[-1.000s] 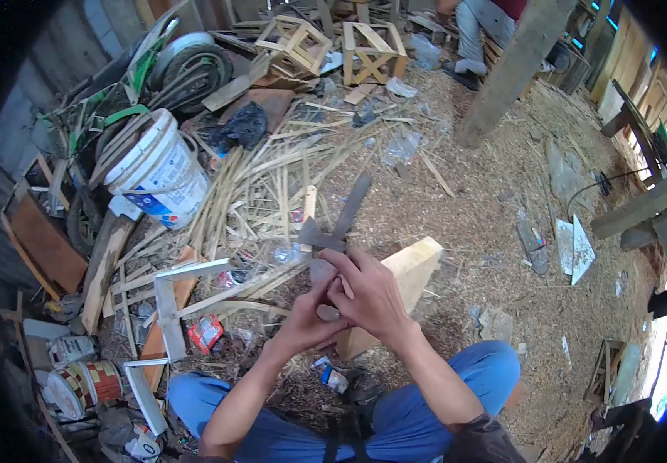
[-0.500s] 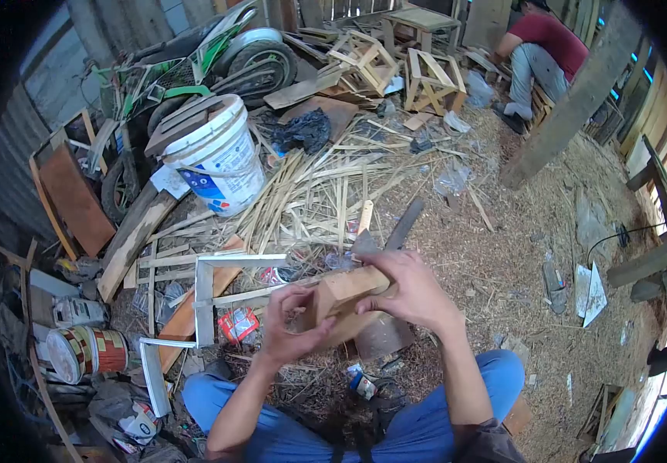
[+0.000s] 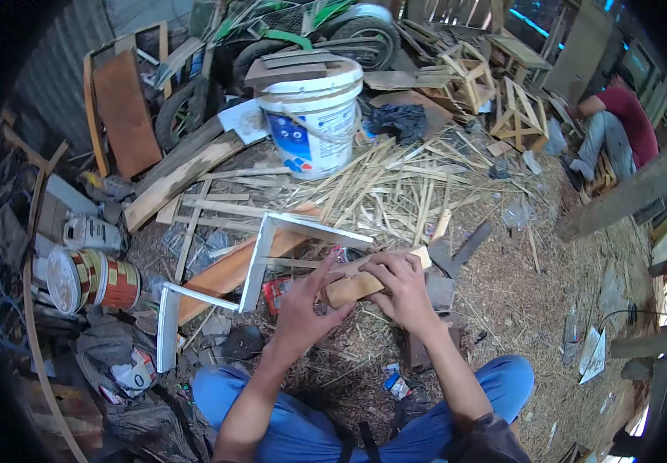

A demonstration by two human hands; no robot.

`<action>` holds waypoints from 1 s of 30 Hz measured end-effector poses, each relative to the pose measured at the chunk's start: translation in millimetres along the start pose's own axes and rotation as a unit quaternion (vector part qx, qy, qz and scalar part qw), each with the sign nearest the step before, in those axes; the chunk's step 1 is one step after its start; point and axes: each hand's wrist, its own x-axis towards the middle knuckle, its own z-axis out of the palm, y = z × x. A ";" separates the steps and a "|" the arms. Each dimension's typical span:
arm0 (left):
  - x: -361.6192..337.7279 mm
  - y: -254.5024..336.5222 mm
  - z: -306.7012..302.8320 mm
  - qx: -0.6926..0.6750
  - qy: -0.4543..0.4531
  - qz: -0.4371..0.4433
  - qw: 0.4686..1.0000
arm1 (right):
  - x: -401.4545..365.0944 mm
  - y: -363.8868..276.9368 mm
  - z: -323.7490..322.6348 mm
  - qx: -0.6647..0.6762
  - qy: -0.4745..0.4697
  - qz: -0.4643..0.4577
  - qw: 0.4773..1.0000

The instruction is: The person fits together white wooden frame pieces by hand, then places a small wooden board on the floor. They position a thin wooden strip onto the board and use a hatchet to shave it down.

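Between my two hands is a small wooden piece, pale brown and blocky, held above the littered ground in front of my knees. My left hand has its thumb and fingers around the left end. From above, my right hand grips the right part, its fingers bent over the top. A paler wood edge shows beyond my right fingers. Just left of my hands stands a white angled frame, with an orange-brown board passing beneath it.
A white bucket topped with dark boards stands ahead. Thin wood strips litter the ground. Small wooden frames lie at the back, and a person in a red shirt crouches at the right. A patterned bucket sits left.
The view has swung left, so surroundings sit farther right. The wooden piece is turned and lower relative to my hands' tops; both hands still hold it.
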 end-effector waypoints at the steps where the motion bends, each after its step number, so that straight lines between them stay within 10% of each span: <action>1: -1.7 -0.1 -3.1 -0.009 0.009 -0.017 1.000 | 4.6 -9.2 7.4 -0.001 0.001 0.005 1.000; 12: 0.3 -16.8 -16.1 0.038 0.001 0.054 0.998 | -14.0 -4.7 -17.8 -0.126 -0.067 0.076 0.987; 30: 23.5 -6.2 -8.1 0.172 0.091 0.087 0.977 | -4.4 6.3 11.9 -0.077 0.098 -0.004 0.992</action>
